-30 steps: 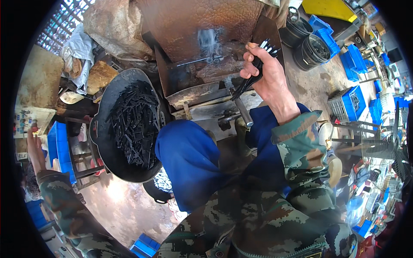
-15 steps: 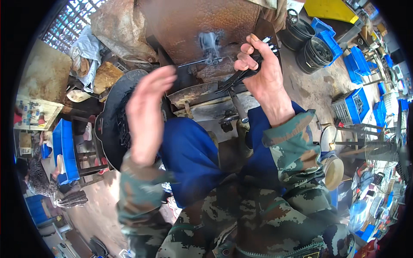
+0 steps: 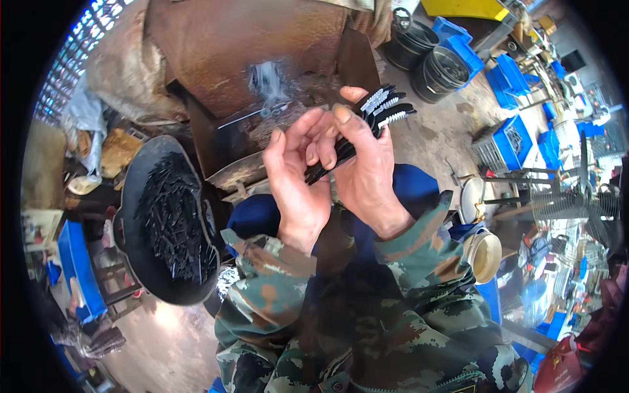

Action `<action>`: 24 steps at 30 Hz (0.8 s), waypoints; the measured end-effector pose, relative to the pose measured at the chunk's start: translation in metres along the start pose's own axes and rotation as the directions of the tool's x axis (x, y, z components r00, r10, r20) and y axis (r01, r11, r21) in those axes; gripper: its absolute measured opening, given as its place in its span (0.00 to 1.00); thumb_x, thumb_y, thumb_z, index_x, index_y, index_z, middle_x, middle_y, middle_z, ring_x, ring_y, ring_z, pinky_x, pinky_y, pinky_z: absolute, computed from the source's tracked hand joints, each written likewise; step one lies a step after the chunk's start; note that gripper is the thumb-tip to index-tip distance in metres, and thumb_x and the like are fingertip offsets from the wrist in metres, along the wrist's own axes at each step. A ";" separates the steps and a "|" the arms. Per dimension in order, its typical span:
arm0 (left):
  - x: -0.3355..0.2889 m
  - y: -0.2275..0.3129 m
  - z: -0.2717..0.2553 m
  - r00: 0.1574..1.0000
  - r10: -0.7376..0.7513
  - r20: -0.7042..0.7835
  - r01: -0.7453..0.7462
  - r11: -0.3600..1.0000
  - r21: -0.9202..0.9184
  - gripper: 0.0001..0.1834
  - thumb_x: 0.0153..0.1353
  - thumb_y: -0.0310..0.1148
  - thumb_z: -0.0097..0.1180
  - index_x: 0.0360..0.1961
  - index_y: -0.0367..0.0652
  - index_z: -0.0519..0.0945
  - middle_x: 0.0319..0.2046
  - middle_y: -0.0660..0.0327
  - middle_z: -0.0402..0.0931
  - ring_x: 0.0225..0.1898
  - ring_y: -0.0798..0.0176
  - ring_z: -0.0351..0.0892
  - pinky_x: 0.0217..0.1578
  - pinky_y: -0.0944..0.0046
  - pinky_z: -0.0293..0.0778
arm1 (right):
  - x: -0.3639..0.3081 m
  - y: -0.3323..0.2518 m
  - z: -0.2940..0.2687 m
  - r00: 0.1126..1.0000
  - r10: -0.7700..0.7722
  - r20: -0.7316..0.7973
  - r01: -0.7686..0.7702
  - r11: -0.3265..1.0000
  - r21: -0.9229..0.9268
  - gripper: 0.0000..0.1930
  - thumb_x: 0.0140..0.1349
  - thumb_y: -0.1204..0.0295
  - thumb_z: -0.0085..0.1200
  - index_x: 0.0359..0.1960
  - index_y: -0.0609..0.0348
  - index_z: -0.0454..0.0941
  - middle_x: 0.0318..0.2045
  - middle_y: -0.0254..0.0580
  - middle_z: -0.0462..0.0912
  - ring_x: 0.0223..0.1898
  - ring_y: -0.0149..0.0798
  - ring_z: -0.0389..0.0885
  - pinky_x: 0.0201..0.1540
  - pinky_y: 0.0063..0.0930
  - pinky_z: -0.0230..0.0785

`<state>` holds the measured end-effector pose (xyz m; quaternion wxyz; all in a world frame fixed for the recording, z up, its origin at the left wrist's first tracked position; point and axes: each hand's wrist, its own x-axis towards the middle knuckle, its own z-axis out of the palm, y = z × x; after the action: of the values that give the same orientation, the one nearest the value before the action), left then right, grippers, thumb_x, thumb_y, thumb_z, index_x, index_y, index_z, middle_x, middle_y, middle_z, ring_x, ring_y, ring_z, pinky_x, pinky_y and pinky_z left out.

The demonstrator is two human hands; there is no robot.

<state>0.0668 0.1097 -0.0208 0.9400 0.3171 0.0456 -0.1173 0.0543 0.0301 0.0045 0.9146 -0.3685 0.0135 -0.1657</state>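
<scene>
My right hand (image 3: 365, 173) is closed around a fanned bundle of thin black strips (image 3: 383, 111), some with white ridged, screw-like ends that stick out on its far right side. Against the bundle's lower ends, the curled fingers of my left hand (image 3: 300, 180) are touching the strips, its thumb standing apart. To my left sits a wide black pan (image 3: 134, 216) holding many similar short black pieces (image 3: 173, 213). Ahead of my hands, a thin metal rod (image 3: 246, 118) with rings at one end lies on a rusty hearth-like workspace, under whitish smoke.
A rusty metal hood (image 3: 223, 46) stands in front. Black buckets (image 3: 440, 73) and blue crates (image 3: 508, 82) are at the far right. A blue bin (image 3: 82, 268) is at the left. On the right are a pale tub (image 3: 486, 257) and a fan (image 3: 583, 196).
My left hand has come from over the pan to the strips in my right hand. My right hand has drawn nearer and turned the bundle. The view has shifted right, uncovering the pan.
</scene>
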 end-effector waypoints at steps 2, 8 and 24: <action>0.003 0.000 0.002 0.998 -0.006 0.068 0.007 1.000 -0.017 0.35 0.70 0.57 0.38 0.57 0.35 0.78 0.53 0.55 0.80 0.50 0.63 0.74 0.48 0.63 0.66 | 0.002 -0.004 -0.004 0.999 -0.005 0.038 0.007 0.999 -0.043 0.18 0.69 0.72 0.54 0.57 0.59 0.66 0.23 0.42 0.75 0.20 0.36 0.72 0.25 0.32 0.67; 0.003 -0.009 0.011 0.998 -0.002 0.057 0.000 0.999 0.040 0.37 0.71 0.58 0.33 0.61 0.36 0.75 0.49 0.58 0.79 0.35 0.71 0.66 0.38 0.72 0.62 | 0.004 -0.010 -0.010 1.000 -0.021 -0.005 0.021 0.997 -0.077 0.19 0.69 0.75 0.56 0.58 0.64 0.64 0.26 0.40 0.77 0.19 0.31 0.72 0.24 0.27 0.69; -0.091 0.048 0.051 0.738 -0.003 0.674 -0.489 0.686 0.538 0.31 0.56 0.41 0.65 0.55 0.28 0.76 0.41 0.51 0.82 0.43 0.61 0.82 0.50 0.61 0.74 | -0.103 -0.082 -0.023 0.864 0.198 0.462 0.193 0.718 -0.668 0.26 0.52 0.79 0.63 0.55 0.65 0.70 0.39 0.39 0.79 0.42 0.29 0.75 0.45 0.29 0.70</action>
<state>-0.0092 0.1332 0.0626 0.7192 0.5863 -0.3620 -0.0891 -0.0707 -0.0082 0.0332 0.6791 -0.7142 -0.1635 -0.0450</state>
